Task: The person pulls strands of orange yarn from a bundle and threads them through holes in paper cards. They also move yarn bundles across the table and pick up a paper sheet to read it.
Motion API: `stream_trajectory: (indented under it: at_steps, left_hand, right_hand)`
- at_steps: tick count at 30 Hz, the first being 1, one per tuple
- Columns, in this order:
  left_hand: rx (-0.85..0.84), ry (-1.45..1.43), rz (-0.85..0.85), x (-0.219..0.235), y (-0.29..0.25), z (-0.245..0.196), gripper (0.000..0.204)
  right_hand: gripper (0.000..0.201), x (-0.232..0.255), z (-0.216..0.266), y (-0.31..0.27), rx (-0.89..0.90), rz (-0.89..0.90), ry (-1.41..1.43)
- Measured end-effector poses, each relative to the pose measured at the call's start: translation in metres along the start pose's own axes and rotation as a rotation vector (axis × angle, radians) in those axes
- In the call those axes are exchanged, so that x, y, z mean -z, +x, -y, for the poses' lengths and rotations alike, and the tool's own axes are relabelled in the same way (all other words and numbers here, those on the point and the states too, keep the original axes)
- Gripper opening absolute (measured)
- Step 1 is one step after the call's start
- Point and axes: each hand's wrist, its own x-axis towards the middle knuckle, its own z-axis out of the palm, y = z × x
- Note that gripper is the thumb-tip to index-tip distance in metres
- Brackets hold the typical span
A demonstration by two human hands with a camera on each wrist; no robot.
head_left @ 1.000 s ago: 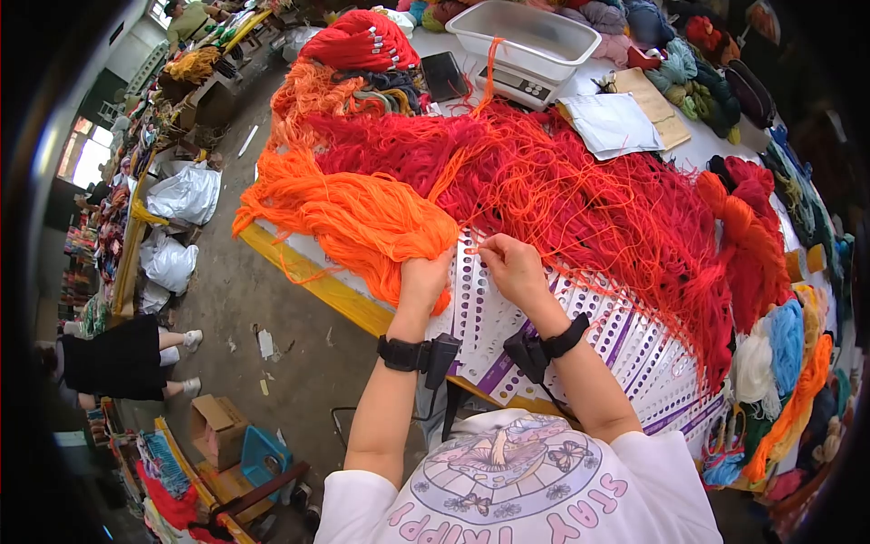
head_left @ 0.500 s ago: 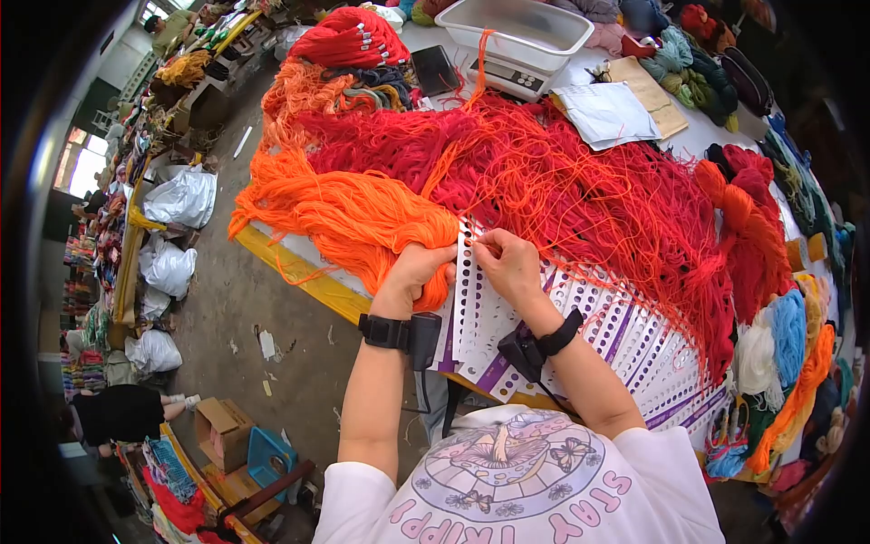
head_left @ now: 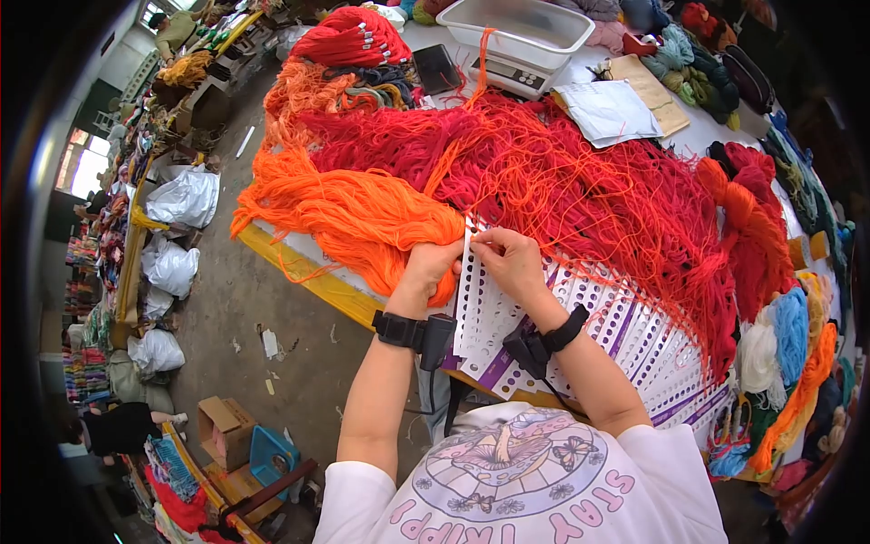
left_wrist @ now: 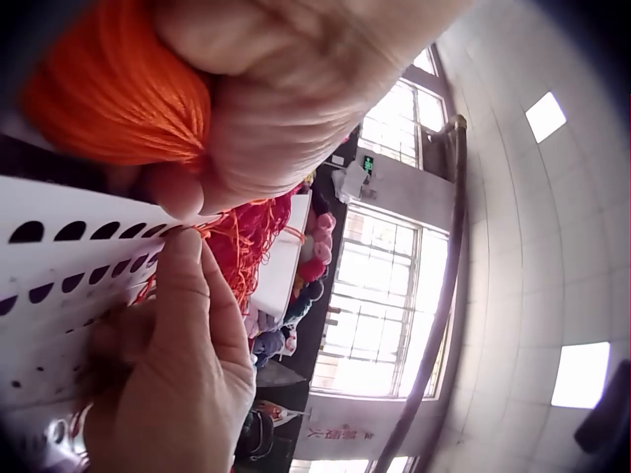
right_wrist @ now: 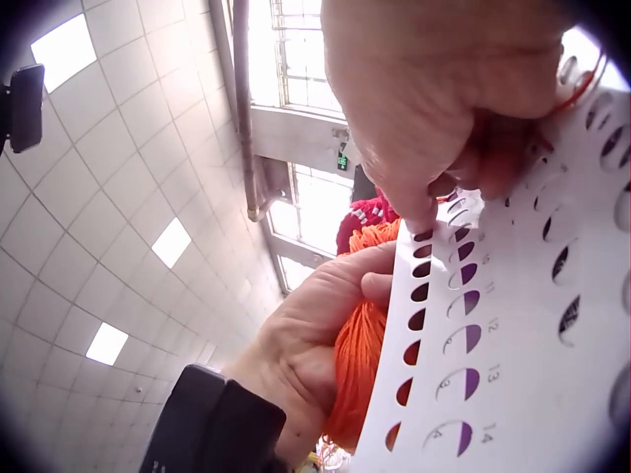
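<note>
In the head view my left hand [head_left: 432,266] grips a thick hank of orange thread [head_left: 353,213]; its fingers are curled round the bundle. My right hand [head_left: 509,263] is just beside it, thumb and fingertips pinched together at the far end of a white card [head_left: 468,304] punched with rows of holes. In the left wrist view the right thumb [left_wrist: 182,266] presses at the card's hole-lined edge, with orange strands at its tip. A thin orange thread [right_wrist: 589,89] loops out from the right hand in the right wrist view. The card's far tip is partly hidden by the fingers.
More punched cards [head_left: 625,335] fan out along the table's near edge. A tangled heap of red and orange thread [head_left: 562,181] covers the middle. Behind it are a scale with a white tub [head_left: 526,36], a phone [head_left: 437,69] and papers [head_left: 609,113]. Coloured skeins [head_left: 788,331] lie at right.
The right fingertips have come in to the edge of the front card, which now stands more raised beside the left hand. The left hand keeps its grip on the orange hank.
</note>
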Motion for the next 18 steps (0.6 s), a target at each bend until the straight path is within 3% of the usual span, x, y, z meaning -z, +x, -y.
stream_trajectory:
  at_steps: [2,5,8,12,15,18]
  left_hand:
    - [-0.059,0.092,0.0,0.0,0.0,0.001,0.01]
    - [-0.104,0.078,-0.147,0.019,0.003,0.001,0.013]
    - [0.256,-0.49,0.211,0.043,-0.008,-0.019,0.019]
    - [0.297,-0.64,0.441,0.035,-0.011,-0.025,0.019]
    - [0.016,-0.013,0.218,0.004,-0.024,-0.022,0.019]
    - [-0.406,0.715,0.177,0.0,-0.008,-0.002,0.021]
  right_hand:
    - [0.012,0.001,0.004,0.0,-0.023,0.002,-0.038]
    - [0.013,0.001,0.002,-0.002,0.03,-0.012,-0.134]
    - [0.016,0.001,0.006,-0.003,0.08,-0.007,-0.217]
    - [0.022,0.003,0.011,0.0,0.038,0.029,-0.227]
    - [0.026,0.007,0.01,0.005,-0.024,0.032,-0.157]
    - [0.025,0.004,0.005,0.004,-0.056,0.034,-0.135]
